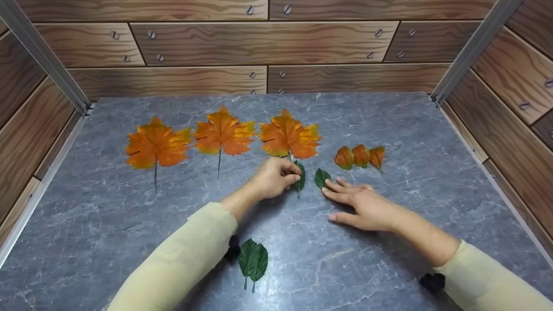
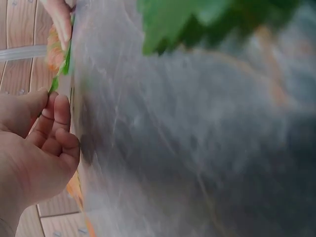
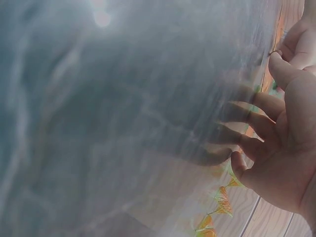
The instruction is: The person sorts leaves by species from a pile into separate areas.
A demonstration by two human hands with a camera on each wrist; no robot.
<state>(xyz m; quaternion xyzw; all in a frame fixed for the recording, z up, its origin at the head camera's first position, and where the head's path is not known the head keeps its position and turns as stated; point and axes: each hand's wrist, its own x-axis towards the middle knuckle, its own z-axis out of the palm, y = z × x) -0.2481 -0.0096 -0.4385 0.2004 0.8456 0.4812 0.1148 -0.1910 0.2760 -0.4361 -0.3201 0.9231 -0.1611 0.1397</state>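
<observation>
In the head view my left hand (image 1: 275,178) pinches a green leaf (image 1: 301,176) between thumb and index finger. It stands just below the stem of the rightmost orange maple leaf (image 1: 288,137). The left wrist view shows the same pinch, with the leaf's edge (image 2: 54,85) at the fingertips. My right hand (image 1: 372,208) is spread palm down, its fingertips on the lower part of a second green leaf (image 1: 321,177). In the right wrist view the fingers of the right hand (image 3: 276,133) are extended low over the tabletop.
Two more orange maple leaves (image 1: 156,144) (image 1: 222,133) lie in a row to the left. Several small orange leaves (image 1: 360,155) lie overlapped at the right. Near the front, two green leaves (image 1: 252,259) overlap beside the left sleeve. Wood-patterned walls (image 1: 263,43) border the grey marbled table (image 1: 108,233).
</observation>
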